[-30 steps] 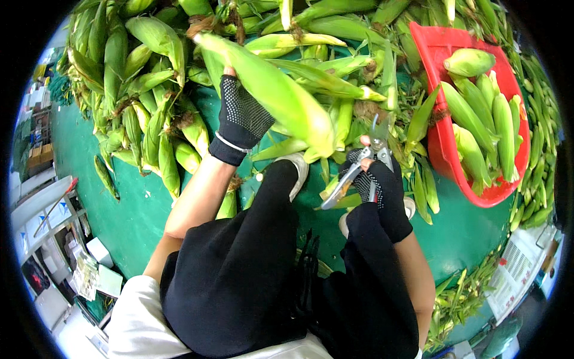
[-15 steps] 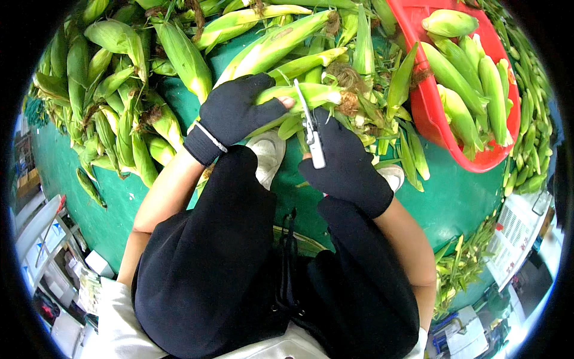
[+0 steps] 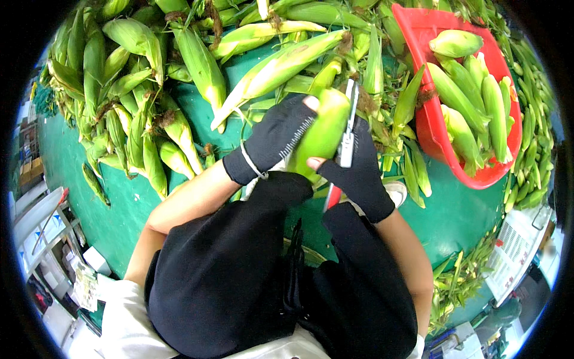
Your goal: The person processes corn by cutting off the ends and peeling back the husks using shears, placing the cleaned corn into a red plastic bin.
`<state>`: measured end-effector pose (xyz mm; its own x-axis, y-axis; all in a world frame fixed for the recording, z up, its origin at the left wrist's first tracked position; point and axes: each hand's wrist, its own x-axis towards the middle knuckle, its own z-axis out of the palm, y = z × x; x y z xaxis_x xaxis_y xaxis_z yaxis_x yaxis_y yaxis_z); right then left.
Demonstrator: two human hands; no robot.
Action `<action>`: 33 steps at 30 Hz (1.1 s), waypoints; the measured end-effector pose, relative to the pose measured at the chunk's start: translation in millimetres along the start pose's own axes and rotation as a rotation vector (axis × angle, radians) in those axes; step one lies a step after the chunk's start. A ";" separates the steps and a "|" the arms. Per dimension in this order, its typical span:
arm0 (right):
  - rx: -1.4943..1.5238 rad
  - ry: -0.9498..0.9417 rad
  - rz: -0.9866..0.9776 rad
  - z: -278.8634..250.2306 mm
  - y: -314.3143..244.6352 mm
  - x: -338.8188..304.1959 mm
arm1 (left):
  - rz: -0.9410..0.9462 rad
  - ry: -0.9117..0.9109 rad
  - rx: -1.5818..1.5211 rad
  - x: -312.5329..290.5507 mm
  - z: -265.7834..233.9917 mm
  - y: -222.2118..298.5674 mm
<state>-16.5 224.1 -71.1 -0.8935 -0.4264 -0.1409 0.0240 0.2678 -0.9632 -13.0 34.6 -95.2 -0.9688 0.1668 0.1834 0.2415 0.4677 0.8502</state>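
Both my hands wear black fingerless gloves. My left hand [image 3: 272,137] grips a green ear of corn [image 3: 323,131] in its husk, held upright above my knees. My right hand [image 3: 359,170] touches the same ear from the right and holds a pair of shears [image 3: 347,128] with red handles, the blades pointing up along the ear. My black-trousered legs fill the lower middle of the view.
A big heap of unhusked corn [image 3: 149,90] lies on the green floor [image 3: 84,209] to the left and front. A red basket [image 3: 478,173] at the right holds several trimmed ears. Loose husk leaves [image 3: 460,281] lie at the lower right. White crates [image 3: 36,221] stand at the far left.
My left hand brought the long ear down from the pile toward my knees. My right hand with the shears moved up against the ear. The view tilted downward.
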 end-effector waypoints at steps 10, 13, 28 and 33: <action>-0.501 0.177 -0.162 -9.4 2.8 -5.8 | -0.594 -0.341 -0.464 34.5 -31.1 64.6; -0.489 0.182 -0.126 -10.9 9.3 -7.6 | -0.599 -0.256 -0.634 29.5 -23.4 68.1; 0.563 0.222 0.184 -43.2 19.5 -14.9 | -0.223 0.034 -0.594 34.7 -36.8 52.8; 0.903 0.483 0.061 -97.8 24.6 -33.5 | -0.221 0.057 0.473 45.3 -54.4 -88.4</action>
<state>-29.9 329.5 -67.6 -0.9597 0.0128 -0.2807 0.2261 -0.5578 -0.7986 -81.3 -46.4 -135.3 -0.9978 -0.0213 0.0623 0.0172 0.8294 0.5583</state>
